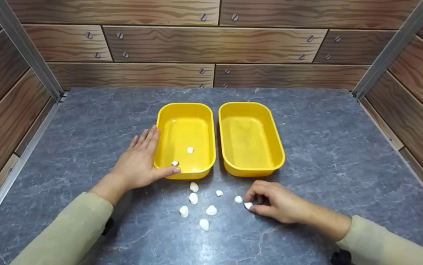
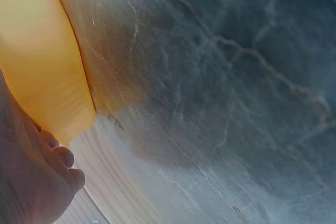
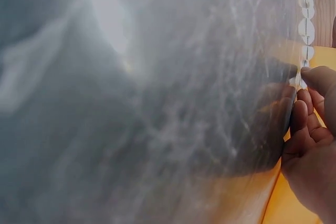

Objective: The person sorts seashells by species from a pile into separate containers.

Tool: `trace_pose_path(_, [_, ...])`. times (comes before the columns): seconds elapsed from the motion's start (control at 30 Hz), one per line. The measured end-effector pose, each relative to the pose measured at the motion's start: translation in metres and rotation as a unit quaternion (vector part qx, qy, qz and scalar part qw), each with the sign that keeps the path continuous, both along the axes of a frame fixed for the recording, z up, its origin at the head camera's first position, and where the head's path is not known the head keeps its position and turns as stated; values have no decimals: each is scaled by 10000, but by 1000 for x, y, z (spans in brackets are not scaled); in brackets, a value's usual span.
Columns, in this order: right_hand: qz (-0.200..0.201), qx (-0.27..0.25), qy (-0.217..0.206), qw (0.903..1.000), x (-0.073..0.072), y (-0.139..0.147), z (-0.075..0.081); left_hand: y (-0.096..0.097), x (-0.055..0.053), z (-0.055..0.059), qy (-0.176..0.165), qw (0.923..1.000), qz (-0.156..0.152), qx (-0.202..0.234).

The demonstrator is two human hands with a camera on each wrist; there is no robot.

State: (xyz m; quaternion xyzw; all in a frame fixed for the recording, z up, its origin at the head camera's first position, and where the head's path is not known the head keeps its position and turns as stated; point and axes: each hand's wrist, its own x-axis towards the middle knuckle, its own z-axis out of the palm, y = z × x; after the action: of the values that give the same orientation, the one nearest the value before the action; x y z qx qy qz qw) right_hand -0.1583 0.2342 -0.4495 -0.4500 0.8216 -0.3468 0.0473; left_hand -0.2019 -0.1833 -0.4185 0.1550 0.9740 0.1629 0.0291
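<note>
My right hand (image 1: 279, 202) pinches a small white seashell (image 1: 248, 205) between thumb and fingers at the tabletop. Another white shell (image 1: 238, 199) lies just left of those fingers. With its fingers fairly straight, my left hand (image 1: 137, 163) rests against the left side of the left yellow tray (image 1: 213, 147), thumb over the near rim. Inside that tray lie two small shells, one near the middle (image 1: 190, 149) and one by the thumb (image 1: 175, 163). In the left wrist view, the fingers of the left hand (image 2: 39, 174) lie along the tray's outer wall (image 2: 47, 56).
A second yellow tray (image 1: 251, 147) stands right beside the first, with a narrow gap between them. Several white shells, among them one (image 1: 211, 210) near the middle, lie scattered in front of the trays on the grey marbled table (image 1: 329, 147). Wood-patterned walls (image 1: 211, 44) surround the table.
</note>
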Motion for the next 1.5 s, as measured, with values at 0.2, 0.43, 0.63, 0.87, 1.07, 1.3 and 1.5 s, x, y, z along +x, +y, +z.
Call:
trace_pose_path(0.2, [13,-131,-61,9999,-2,0,1,-2,-1,0,30,10000,20,16])
trace_pose_path(0.43, [-8,-243,-209,9995,-4,-1,5,-4,-2,1,73,10000,46,-22])
trace_pose_path(0.63, [-72,-360,-264,9990,-3,-3,15,-5,-3,3,48,10000,74,-20])
trace_pose_path(0.87, [26,-565,87,9984,-5,-12,44,-6,-3,4,64,10000,64,2])
trace_pose_path(1.07, [34,-686,222,9974,-17,-31,76,-5,-3,1,40,10000,54,0])
trace_pose_path(1.3, [-91,-686,634,9956,-51,-69,104,-3,0,-2,44,10000,15,-34])
trace_pose_path(1.5, [-264,-549,512,9968,-81,-109,112,1,0,0,122,9999,-16,-16])
